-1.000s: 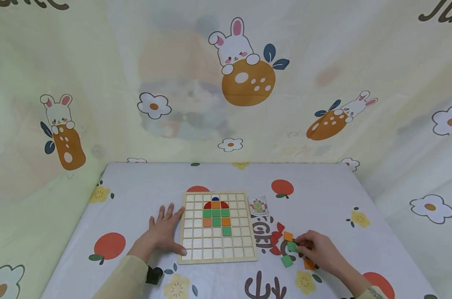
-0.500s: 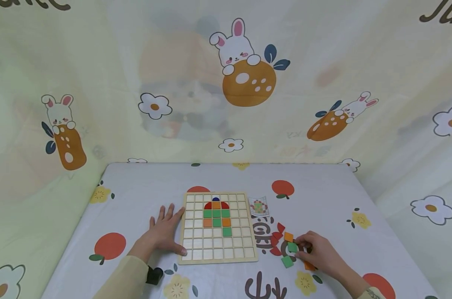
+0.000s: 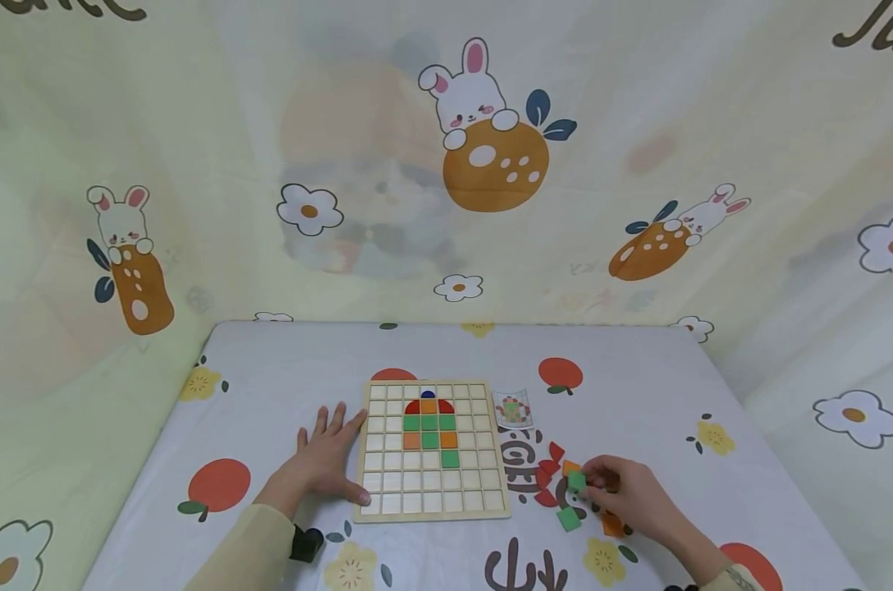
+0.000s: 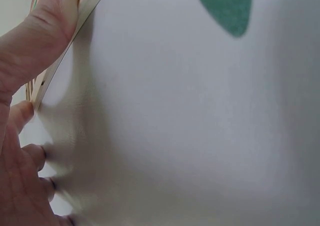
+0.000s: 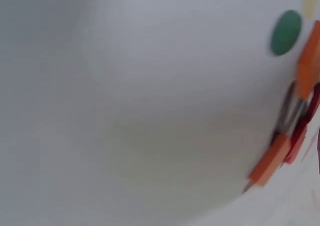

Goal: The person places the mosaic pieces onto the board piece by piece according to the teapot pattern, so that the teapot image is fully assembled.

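Note:
A wooden grid board [image 3: 432, 518] lies flat on the table, its upper middle cells filled with green, orange, red and blue pieces. My left hand [image 3: 321, 462] is spread at the board's left side, thumb on its lower left corner and index fingertip at the edge. In the left wrist view, the thumb [image 4: 42, 43] lies over the board's rim [image 4: 62, 55]. To the right of the board, my right hand [image 3: 629, 492] pinches a green square tile [image 3: 576, 481] between thumb and index finger. The right wrist view does not show the held tile.
Around the right hand lie a second green tile [image 3: 568, 519], an orange tile [image 3: 571, 467], more orange pieces [image 3: 612, 524] and several red pieces [image 3: 545, 478]. A small pattern card [image 3: 513, 409] sits at the board's upper right. Patterned cloth covers the table [image 3: 269, 353].
The green tile has been lifted slightly in my right fingers and now overlaps the orange tile behind it. My left hand stays in place at the board.

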Demonstrator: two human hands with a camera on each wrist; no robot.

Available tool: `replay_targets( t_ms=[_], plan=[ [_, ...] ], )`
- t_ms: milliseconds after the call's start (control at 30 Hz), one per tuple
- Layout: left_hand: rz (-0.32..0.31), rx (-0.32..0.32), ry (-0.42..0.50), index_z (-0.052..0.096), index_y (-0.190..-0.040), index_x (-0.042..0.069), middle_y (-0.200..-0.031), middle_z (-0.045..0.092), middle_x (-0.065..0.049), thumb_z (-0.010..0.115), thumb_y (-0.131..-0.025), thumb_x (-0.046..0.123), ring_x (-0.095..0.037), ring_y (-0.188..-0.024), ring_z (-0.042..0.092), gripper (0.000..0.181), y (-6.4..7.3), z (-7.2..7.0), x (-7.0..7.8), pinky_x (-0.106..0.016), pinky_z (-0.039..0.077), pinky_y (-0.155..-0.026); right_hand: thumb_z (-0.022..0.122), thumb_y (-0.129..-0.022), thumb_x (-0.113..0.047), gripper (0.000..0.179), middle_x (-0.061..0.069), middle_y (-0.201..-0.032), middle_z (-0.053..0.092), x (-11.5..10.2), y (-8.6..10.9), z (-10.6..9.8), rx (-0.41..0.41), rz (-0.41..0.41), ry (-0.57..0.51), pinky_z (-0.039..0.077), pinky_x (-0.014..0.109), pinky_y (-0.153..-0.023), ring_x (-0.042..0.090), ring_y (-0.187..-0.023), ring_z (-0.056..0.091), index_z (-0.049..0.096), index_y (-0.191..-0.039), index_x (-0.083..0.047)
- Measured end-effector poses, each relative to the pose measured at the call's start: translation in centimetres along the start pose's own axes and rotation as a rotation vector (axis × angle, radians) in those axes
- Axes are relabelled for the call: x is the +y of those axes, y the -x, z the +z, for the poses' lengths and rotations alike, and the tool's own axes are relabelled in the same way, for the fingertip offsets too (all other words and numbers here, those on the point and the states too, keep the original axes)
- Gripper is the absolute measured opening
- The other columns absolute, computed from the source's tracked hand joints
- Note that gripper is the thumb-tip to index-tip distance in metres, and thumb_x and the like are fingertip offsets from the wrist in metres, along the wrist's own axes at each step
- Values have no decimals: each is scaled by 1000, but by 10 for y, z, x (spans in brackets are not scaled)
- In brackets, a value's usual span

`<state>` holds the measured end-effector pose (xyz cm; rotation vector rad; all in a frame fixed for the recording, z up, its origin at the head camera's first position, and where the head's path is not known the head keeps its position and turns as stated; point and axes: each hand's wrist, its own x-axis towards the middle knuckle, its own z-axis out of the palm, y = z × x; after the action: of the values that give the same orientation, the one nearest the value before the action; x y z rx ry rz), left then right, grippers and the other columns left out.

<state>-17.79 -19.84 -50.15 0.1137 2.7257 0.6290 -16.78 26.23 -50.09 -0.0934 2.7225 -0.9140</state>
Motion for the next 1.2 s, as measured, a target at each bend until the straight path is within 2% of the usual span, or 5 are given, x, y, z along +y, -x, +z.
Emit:
replay_targets(
  t_ms=[300, 500, 833, 1000, 1200],
  plan=[
    [1, 3, -6, 28, -162, 12, -170, 10, -27, 98, -58, 47, -55, -155, 1, 130, -1, 0, -1, -80, 6, -117, 83, -85, -15, 28, 1, -88, 71, -38, -15, 14, 18, -34, -114, 52, 19, -63, 14, -77, 60, 73, -109, -4],
    [2, 5, 7, 28, -162, 13, -170, 10, -26, 99, -57, 46, -54, -156, 1, 130, -3, 1, -3, -79, 5, -117, 82, -85, -13, 27, 1, -91, 73, -68, -33, 32, -17, -142, -169, 54, 19, -62, 12, -76, 64, 73, -109, -3],
    [9, 2, 10, 28, -162, 13, -170, 10, -27, 99, -57, 46, -54, -156, 1, 131, -6, 4, -4, -80, 6, -117, 85, -83, -17, 26, -2, -88, 71, -108, -60, 65, -102, -315, -150, 53, 18, -68, 11, -78, 62, 75, -104, -6],
    [5, -1, 7, 28, -162, 13, -170, 10, -26, 98, -58, 46, -53, -156, 1, 130, -4, 3, -3, -80, 6, -117, 83, -86, -17, 24, -3, -89, 71, -120, -66, 75, -170, -318, -155, 53, 18, -70, 10, -79, 62, 75, -106, -7],
    [1, -5, 13, 28, -162, 13, -170, 10, -26, 99, -58, 46, -53, -156, 0, 130, -3, 2, -3, -80, 5, -117, 83, -86, -16, 21, -3, -87, 71, -136, -71, 86, -206, -347, -133, 53, 18, -69, 10, -78, 62, 74, -103, -6]
  ],
)
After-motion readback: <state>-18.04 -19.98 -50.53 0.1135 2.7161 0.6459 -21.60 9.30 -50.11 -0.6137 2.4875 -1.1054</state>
